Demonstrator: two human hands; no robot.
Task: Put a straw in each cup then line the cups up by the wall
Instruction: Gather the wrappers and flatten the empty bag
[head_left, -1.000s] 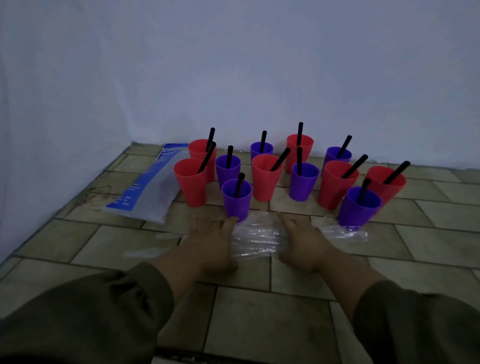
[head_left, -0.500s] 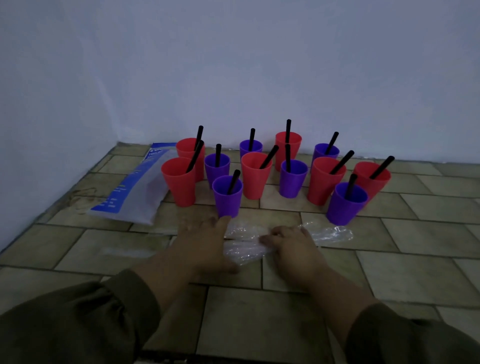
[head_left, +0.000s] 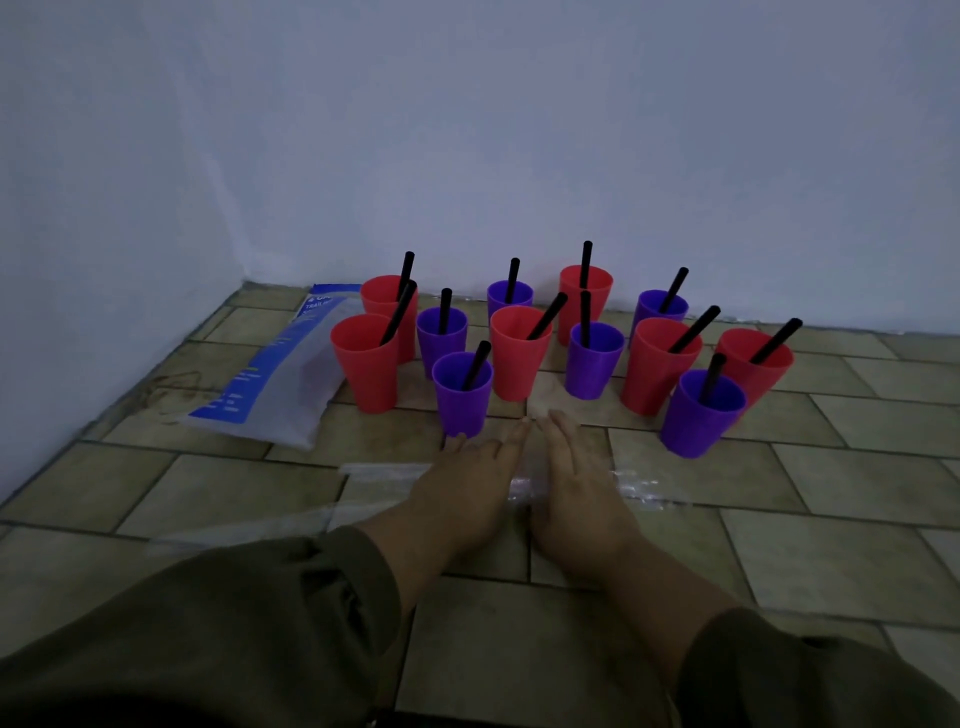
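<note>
Now the left hand (head_left: 470, 480) and right hand (head_left: 574, 486) lie flat together on the clear wrapper (head_left: 641, 488), no longer apart; all cups (head_left: 519, 358) hold straws (head_left: 546, 322), so lining-up remains.

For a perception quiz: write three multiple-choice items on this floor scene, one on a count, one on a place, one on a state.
1. How many red plastic cups stand there? A) four B) six C) nine
2. Where does the blue-and-white plastic bag lie? A) left of all cups B) right of all cups C) inside a cup
3. How are the left hand and right hand? A) gripping cups B) pinching straws C) flat on clear plastic wrap
Key: B, six red rims show; A, it lies left of them; C, straight fingers rest on the wrap.
</note>
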